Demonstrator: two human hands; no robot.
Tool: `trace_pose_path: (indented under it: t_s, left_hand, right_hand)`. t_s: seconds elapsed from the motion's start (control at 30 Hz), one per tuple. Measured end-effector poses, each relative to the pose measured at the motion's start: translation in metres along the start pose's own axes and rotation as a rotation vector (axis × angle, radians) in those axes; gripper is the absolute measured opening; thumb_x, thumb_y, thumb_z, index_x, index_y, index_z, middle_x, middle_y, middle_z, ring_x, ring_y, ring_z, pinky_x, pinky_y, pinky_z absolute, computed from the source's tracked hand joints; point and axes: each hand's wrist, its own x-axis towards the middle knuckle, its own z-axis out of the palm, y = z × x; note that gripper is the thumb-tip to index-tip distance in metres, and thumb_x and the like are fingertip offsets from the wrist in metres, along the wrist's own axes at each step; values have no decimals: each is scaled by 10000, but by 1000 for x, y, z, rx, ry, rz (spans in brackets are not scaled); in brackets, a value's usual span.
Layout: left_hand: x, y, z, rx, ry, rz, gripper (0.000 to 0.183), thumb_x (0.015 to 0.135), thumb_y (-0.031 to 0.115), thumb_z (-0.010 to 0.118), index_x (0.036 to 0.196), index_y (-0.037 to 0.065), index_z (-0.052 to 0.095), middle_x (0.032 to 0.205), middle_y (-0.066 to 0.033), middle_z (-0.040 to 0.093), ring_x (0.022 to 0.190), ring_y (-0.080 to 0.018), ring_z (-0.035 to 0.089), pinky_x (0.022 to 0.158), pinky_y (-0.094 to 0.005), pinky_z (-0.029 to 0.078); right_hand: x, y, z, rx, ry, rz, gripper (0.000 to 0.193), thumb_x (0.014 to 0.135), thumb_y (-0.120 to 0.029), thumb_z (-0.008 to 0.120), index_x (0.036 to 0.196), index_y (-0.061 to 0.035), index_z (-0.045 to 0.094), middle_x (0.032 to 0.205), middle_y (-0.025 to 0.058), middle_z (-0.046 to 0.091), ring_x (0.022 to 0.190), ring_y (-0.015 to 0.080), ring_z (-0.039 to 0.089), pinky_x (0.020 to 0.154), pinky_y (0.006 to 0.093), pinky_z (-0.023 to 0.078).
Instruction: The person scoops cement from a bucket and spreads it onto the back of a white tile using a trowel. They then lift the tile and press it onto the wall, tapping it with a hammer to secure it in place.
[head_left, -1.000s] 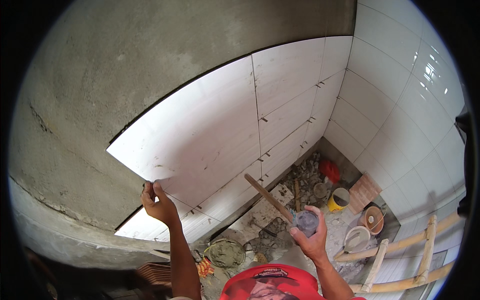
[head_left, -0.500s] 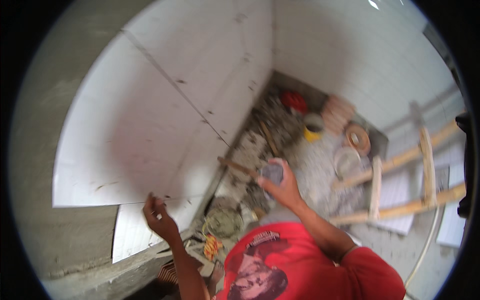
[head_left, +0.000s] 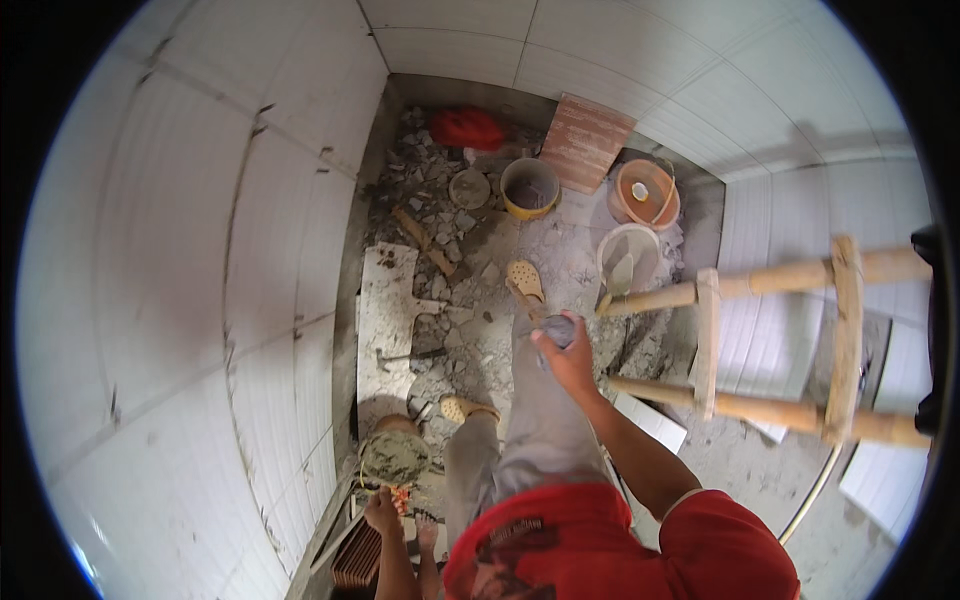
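Note:
My right hand (head_left: 572,362) is closed around a grey, rounded object (head_left: 557,330) whose kind I cannot make out, held in front of my leg. Low on the left, my left hand (head_left: 381,511) has its fingers curled together; anything inside them is hidden. Just beyond that hand stands a bucket of grey-green mortar (head_left: 396,456). A red and yellow patterned thing (head_left: 400,498) lies beside the fingers. Farther ahead, a hammer (head_left: 412,355) rests across a white, broken-edged board (head_left: 385,325) on the floor.
Rubble (head_left: 460,235) and a wooden piece (head_left: 424,240) litter the floor. At the back stand a yellow-based bucket (head_left: 530,188), an orange bucket (head_left: 645,192), a white bucket (head_left: 629,255) and a reddish board (head_left: 586,140). A wooden ladder (head_left: 770,280) juts in from the right; tiled walls (head_left: 190,250) enclose the corner.
The view has swung from the left wall toward the floor. My left hand has come down from the wall tile to beside the mortar bucket. My right hand still holds the grey object.

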Motion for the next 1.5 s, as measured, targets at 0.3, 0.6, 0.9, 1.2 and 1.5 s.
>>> trace_pose_path:
  t_s: [0.3,0.6,0.9,1.2,1.5]
  left_hand:
    - [31,273,185,-125,-96,3,580,1010,399,660,592,70,428,516,27,375,498,-93,321,470,-360,274]
    - [38,289,321,-344,-418,-243,425,1045,381,605,904,-20,607,791,-26,624,671,-86,536,643,-266,468]
    - [74,299,364,-37,-294,-77,216,869,119,780,1039,3,714,755,4,605,654,-72,486,598,-243,406]
    - [76,310,403,-100,-336,-135,442,982,373,697,1180,-22,708,932,-29,629,721,-71,534,639,-235,428]
    - [54,317,398,-104,-408,-158,501,966,423,699,1218,-10,700,896,-61,653,760,-129,598,696,-284,478]
  right_hand:
    - [328,158,195,-819,-485,-921,351,924,-129,656,1259,-43,599,1158,155,594,1213,355,504,1008,477,435]
    - [394,285,286,-979,-740,-1006,252,953,-134,596,1198,-81,624,1185,98,595,1280,302,475,1050,444,434]
    - [507,249,209,-656,-104,-719,292,838,-41,665,1128,-75,666,1127,143,651,1056,369,644,889,442,561]
    - [624,334,231,-1148,-532,-417,278,879,-108,643,1148,-70,703,1130,191,705,1069,343,692,945,478,560]
    - [615,290,191,-807,-568,-327,190,857,-124,651,1004,-22,712,1001,253,708,983,411,686,878,499,540]
